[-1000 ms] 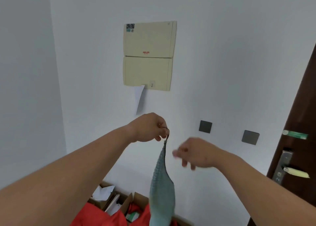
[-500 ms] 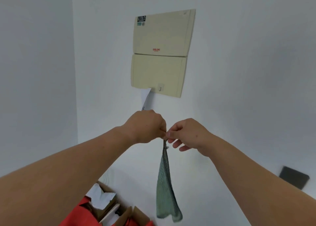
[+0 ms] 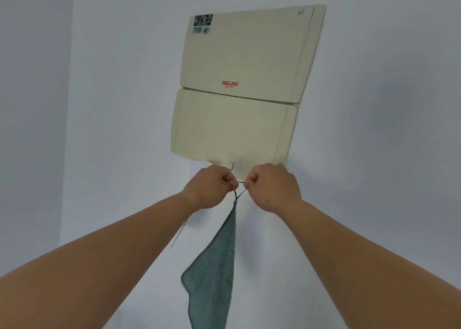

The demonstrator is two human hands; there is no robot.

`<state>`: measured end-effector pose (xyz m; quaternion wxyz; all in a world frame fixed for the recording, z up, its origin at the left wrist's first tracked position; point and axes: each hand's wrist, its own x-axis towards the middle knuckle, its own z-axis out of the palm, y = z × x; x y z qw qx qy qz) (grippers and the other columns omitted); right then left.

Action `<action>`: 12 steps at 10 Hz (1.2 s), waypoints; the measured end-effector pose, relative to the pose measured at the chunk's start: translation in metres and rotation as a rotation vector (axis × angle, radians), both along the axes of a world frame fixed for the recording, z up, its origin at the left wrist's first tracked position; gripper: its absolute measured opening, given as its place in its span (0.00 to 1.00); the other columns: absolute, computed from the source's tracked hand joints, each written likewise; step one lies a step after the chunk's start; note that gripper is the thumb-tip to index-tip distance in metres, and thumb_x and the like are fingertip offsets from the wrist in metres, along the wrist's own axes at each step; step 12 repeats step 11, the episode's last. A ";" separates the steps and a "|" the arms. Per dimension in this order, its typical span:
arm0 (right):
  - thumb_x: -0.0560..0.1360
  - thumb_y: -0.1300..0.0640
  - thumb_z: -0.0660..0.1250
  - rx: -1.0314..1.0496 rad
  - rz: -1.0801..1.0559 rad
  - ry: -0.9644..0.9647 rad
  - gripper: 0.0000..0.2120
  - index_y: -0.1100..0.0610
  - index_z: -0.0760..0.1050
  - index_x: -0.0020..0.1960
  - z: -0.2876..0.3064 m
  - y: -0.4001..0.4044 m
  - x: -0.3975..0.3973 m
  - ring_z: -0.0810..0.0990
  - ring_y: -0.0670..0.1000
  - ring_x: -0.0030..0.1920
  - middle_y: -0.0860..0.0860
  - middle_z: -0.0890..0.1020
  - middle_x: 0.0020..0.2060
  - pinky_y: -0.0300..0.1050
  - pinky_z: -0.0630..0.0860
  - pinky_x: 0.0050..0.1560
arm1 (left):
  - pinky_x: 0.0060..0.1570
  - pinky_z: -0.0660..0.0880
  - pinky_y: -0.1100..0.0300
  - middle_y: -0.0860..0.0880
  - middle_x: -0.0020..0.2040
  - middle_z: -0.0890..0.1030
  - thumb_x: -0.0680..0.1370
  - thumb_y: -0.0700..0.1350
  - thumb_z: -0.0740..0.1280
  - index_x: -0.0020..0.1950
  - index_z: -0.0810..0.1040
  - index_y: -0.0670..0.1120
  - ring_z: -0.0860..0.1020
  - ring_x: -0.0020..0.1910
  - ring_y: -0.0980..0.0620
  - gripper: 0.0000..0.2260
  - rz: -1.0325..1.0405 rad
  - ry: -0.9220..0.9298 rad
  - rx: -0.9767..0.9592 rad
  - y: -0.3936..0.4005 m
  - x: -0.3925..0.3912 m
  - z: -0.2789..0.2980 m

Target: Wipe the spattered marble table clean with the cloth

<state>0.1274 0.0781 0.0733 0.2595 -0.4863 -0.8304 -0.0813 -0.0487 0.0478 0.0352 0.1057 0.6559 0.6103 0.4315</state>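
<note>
A: Head view, item one: cloth (image 3: 214, 259). Where is it sitting?

B: Grey-green waffle cloth, hanging against the white wall (image 3: 374, 154), long axis near vertical, lower corner running out of the bottom of the view. Its hanging loop (image 3: 239, 194) is forming the top end, stretched open into a narrow triangle.

A: Item two, the hands?

B: The left hand (image 3: 212, 187) is pinching the left end of the loop between thumb and curled fingers. The right hand (image 3: 273, 186) is pinching the right end the same way. Both are gripping only the loop, and the cloth body is hanging free below them.

A: Item three, the fixture?

B: A cream Delixi distribution box (image 3: 239, 89) is mounted on the wall. A small metal hook (image 3: 232, 166) is hanging from a clear tab at its lower edge.

A: The relation that matters?

B: The hook is sitting just above the span of loop between the two hands, apart from it, roughly midway, so neither hand is clearly nearer. The loop is not looking caught on the hook. Judging by that, the cloth is either going up onto it or coming away from it.

A: The marble table?

B: Not appearing in this view. A strip of white paper (image 3: 178, 236) is showing behind the left forearm.
</note>
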 end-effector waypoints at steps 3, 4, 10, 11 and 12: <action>0.74 0.51 0.68 0.517 -0.035 -0.224 0.04 0.48 0.82 0.43 -0.026 0.141 -0.069 0.69 0.54 0.56 0.47 0.75 0.49 0.50 0.63 0.60 | 0.59 0.71 0.52 0.49 0.59 0.74 0.82 0.51 0.65 0.53 0.83 0.56 0.69 0.62 0.45 0.08 0.346 0.236 0.085 0.127 -0.042 -0.016; 0.74 0.49 0.70 0.595 -0.035 -0.177 0.06 0.50 0.83 0.42 -0.033 0.158 -0.074 0.71 0.55 0.55 0.48 0.77 0.49 0.51 0.63 0.61 | 0.51 0.76 0.52 0.49 0.58 0.71 0.83 0.46 0.62 0.53 0.80 0.52 0.77 0.51 0.47 0.07 0.280 0.031 0.071 0.148 -0.042 -0.026; 0.82 0.43 0.61 0.336 -0.002 -0.518 0.14 0.46 0.83 0.48 -0.017 0.129 -0.053 0.68 0.54 0.59 0.47 0.76 0.50 0.51 0.60 0.65 | 0.51 0.78 0.55 0.53 0.67 0.65 0.83 0.48 0.66 0.60 0.82 0.50 0.80 0.41 0.53 0.09 0.222 -0.111 0.127 0.152 -0.025 -0.056; 0.85 0.44 0.53 0.235 0.002 -0.472 0.17 0.46 0.74 0.42 -0.012 0.106 -0.029 0.70 0.53 0.53 0.47 0.75 0.43 0.51 0.65 0.58 | 0.46 0.76 0.55 0.54 0.70 0.60 0.83 0.47 0.63 0.62 0.79 0.51 0.80 0.38 0.52 0.10 0.279 -0.170 0.186 0.130 -0.018 -0.053; 0.85 0.44 0.53 0.235 0.002 -0.472 0.17 0.46 0.74 0.42 -0.012 0.106 -0.029 0.70 0.53 0.53 0.47 0.75 0.43 0.51 0.65 0.58 | 0.46 0.76 0.55 0.54 0.70 0.60 0.83 0.47 0.63 0.62 0.79 0.51 0.80 0.38 0.52 0.10 0.279 -0.170 0.186 0.130 -0.018 -0.053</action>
